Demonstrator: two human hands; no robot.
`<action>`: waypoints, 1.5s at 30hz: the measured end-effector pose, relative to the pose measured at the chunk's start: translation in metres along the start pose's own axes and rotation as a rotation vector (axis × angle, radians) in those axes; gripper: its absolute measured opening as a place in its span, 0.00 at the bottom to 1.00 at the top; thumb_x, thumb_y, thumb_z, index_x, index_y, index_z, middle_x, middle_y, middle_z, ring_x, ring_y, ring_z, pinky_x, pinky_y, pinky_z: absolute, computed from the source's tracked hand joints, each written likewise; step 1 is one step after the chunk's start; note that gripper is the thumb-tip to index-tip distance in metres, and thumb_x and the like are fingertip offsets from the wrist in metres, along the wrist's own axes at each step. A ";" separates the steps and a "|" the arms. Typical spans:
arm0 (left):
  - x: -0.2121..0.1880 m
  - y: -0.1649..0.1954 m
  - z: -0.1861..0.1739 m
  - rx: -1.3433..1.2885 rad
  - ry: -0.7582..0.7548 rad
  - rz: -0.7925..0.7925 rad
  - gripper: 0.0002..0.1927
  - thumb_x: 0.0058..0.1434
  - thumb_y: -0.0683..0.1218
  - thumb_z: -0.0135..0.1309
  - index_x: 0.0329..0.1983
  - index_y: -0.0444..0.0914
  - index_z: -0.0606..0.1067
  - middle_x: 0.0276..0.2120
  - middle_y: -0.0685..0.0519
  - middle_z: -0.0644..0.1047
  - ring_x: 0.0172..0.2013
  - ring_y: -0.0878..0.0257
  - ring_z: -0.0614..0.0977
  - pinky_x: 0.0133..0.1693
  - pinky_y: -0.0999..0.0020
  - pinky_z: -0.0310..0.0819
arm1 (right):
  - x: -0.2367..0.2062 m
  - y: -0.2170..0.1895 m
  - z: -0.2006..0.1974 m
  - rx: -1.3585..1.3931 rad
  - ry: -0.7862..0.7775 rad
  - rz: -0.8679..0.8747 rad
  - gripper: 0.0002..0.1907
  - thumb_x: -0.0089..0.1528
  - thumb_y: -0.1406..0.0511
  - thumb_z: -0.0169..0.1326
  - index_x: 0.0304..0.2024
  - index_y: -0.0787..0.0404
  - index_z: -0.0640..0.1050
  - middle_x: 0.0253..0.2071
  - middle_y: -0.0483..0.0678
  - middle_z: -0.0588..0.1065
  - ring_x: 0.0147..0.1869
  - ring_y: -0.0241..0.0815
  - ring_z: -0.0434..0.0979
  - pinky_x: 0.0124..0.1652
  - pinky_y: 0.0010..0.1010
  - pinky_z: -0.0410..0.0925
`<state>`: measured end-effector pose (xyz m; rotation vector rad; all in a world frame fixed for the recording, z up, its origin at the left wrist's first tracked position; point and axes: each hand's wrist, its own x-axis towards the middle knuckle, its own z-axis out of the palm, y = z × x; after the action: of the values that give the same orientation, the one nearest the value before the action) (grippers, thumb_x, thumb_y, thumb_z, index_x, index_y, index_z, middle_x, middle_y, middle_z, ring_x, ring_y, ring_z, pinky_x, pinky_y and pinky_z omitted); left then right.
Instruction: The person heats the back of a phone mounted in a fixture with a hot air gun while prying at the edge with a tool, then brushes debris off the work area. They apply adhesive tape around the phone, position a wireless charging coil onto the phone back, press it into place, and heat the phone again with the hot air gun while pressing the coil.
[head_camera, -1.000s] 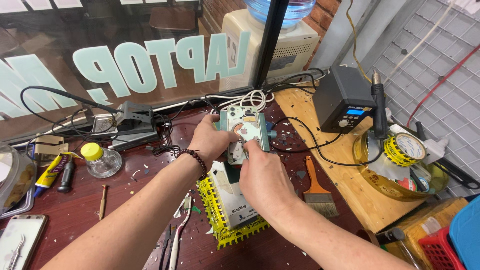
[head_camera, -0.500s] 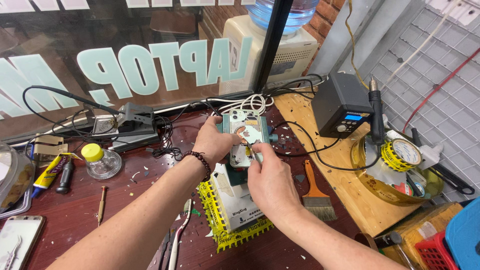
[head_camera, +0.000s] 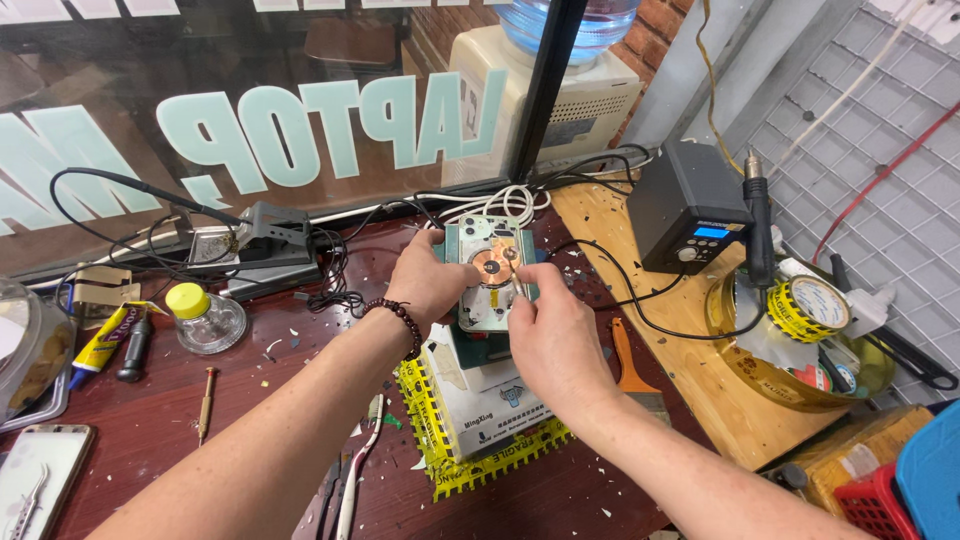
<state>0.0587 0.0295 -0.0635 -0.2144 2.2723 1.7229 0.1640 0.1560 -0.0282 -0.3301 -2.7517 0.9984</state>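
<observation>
My left hand (head_camera: 432, 283) grips the left edge of an opened phone (head_camera: 490, 270), fingers curled around its side. The phone lies face down with its back removed, exposing a round copper coil (head_camera: 494, 268) at centre. My right hand (head_camera: 553, 335) is closed in a pinch at the phone's right edge, thumb and forefinger pressed together on a thin metal tool (head_camera: 523, 283) whose tip sits beside the coil. The phone is held between both hands, just above a white box (head_camera: 480, 395) wrapped in yellow tape, which lies directly below my wrists.

A beaded bracelet (head_camera: 400, 322) circles my left wrist. To the left of my left hand stand a small glass jar (head_camera: 205, 317) with a yellow lid, a glue tube (head_camera: 105, 338) and a small screwdriver (head_camera: 205, 402). Beyond my left hand sits a black stand (head_camera: 268, 232) amid tangled cables. To the right of my right hand, a paintbrush (head_camera: 628, 368) lies on a wooden board (head_camera: 690, 370). Farther right stand a black soldering station (head_camera: 688, 205) with a lit blue display and a bowl (head_camera: 800, 385) holding a roll of yellow tape (head_camera: 808, 308). Near my left elbow lies another phone (head_camera: 40, 480).
</observation>
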 end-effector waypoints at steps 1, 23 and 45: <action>0.001 0.000 0.000 -0.003 -0.002 -0.001 0.42 0.49 0.42 0.63 0.70 0.42 0.64 0.42 0.45 0.83 0.36 0.57 0.86 0.28 0.60 0.81 | 0.001 0.000 -0.002 -0.007 -0.028 0.005 0.17 0.64 0.65 0.48 0.56 0.59 0.73 0.33 0.59 0.80 0.41 0.57 0.83 0.44 0.46 0.72; 0.001 0.025 0.003 0.809 -0.087 1.077 0.06 0.54 0.46 0.58 0.32 0.41 0.82 0.31 0.46 0.81 0.38 0.46 0.81 0.41 0.52 0.75 | 0.005 0.024 -0.026 -0.115 -0.110 -0.184 0.13 0.61 0.66 0.52 0.48 0.56 0.79 0.31 0.59 0.80 0.39 0.60 0.82 0.39 0.48 0.73; 0.027 0.030 0.007 0.260 -0.125 0.601 0.07 0.58 0.44 0.60 0.36 0.36 0.84 0.26 0.51 0.84 0.27 0.67 0.85 0.32 0.69 0.80 | 0.006 0.013 -0.038 -0.177 -0.266 -0.050 0.15 0.64 0.66 0.49 0.53 0.55 0.77 0.31 0.57 0.82 0.40 0.53 0.85 0.44 0.42 0.75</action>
<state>0.0254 0.0456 -0.0464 0.6740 2.5922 1.5853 0.1694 0.1903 -0.0072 -0.1634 -3.0804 0.8417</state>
